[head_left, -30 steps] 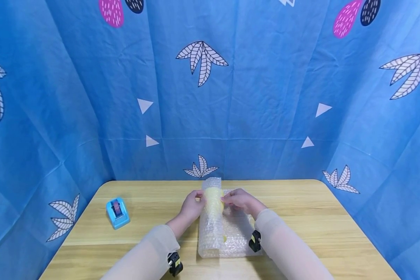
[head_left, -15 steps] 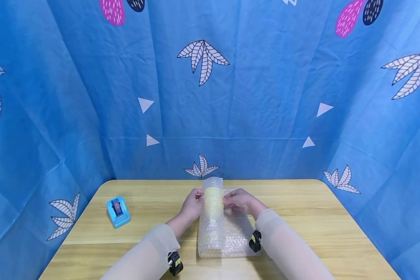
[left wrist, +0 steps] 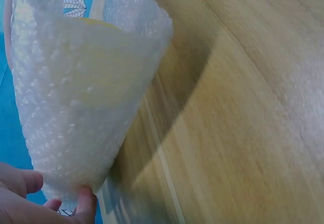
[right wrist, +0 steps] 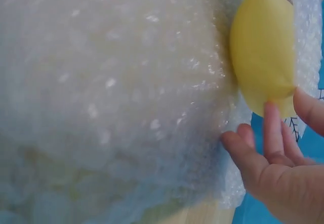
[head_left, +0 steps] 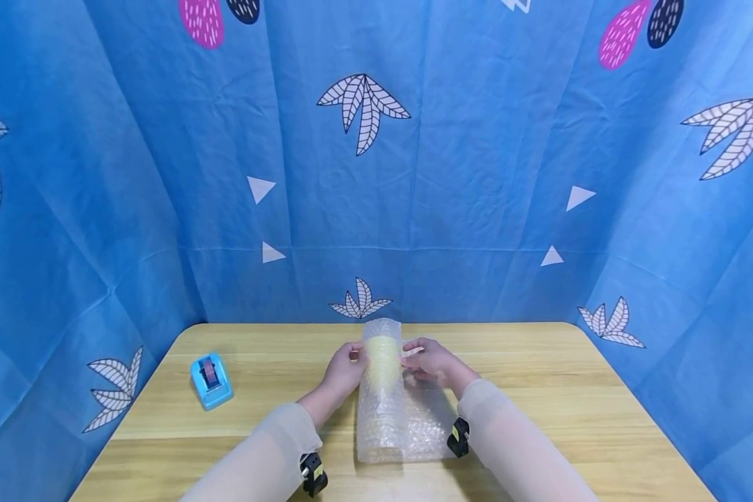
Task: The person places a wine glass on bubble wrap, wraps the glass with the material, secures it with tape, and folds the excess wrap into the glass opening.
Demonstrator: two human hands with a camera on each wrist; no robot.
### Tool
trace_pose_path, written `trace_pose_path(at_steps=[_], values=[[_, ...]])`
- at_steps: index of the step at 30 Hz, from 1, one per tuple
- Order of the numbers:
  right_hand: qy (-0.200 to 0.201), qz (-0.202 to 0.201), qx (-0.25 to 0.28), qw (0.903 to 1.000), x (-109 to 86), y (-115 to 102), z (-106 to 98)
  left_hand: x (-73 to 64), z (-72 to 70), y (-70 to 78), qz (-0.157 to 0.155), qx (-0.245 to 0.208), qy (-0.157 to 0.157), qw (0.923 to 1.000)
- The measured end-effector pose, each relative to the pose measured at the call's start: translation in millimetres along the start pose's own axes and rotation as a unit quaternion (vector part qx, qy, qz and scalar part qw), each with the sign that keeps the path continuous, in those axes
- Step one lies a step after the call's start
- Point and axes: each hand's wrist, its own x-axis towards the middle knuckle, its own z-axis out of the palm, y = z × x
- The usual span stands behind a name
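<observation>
Bubble wrap point(head_left: 381, 418) lies approx. mid-tbl on the pale wooden tbl point(head_left: 539, 362). Its left part is rolled over into a tube running far to near; its flat part spreads to the right, nr my R wrist. Inside the tube is a yellow rounded object point(right wrist: 260, 52): in the head view it's only a yellow tint thru the layers, but the R wrist view shows it bare at the fold, w/ a tapered end.

L hand point(head_left: 344, 369) is at the tube's left side, toward its far half, thumb & fingers bent w/ a small gap btwn, fingertips holding the wrap. R hand point(head_left: 431, 364) is opp., fingers part-bent & spread; one fingertip touches the yellow rounded object, another sits at its lower end, by the wrap's edge. Can't tell if it's pinching there or just touching.

Pale sleeves point(head_left: 527, 439) cover both forearms, w/ a black cam point(head_left: 314, 474) at each wrist. Blue tape dispenser point(head_left: 211, 381), pinkish roll in it, is on the tbl's left, well apart from my hands. Blue curtain point(head_left: 489, 139) w/ white leaf & triangle prints hangs behind & at both sides.
</observation>
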Motion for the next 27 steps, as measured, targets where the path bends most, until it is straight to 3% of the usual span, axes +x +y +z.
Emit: trace_pose_path(at_steps=[3,8,18,27], values=[[0.019,-0.019,0.019,0.9995,-1.3,0.8,2.3,-1.5,0.6,1.6,-0.005,-0.01,-0.006,0.9999],[0.035,-0.041,0.002,0.9985,-1.9,1.4,4.1,-3.4,1.9,4.7,0.001,-0.02,-0.007,0.9998],[0.059,-0.05,-0.008,0.997,-1.8,6.1,6.9,-2.9,4.7,5.9,-0.006,-0.005,-0.009,0.9999],[0.08,-0.052,-0.037,0.9947,-6.4,3.9,9.8,-4.2,3.4,7.6,0.011,0.011,-0.006,0.9999]])
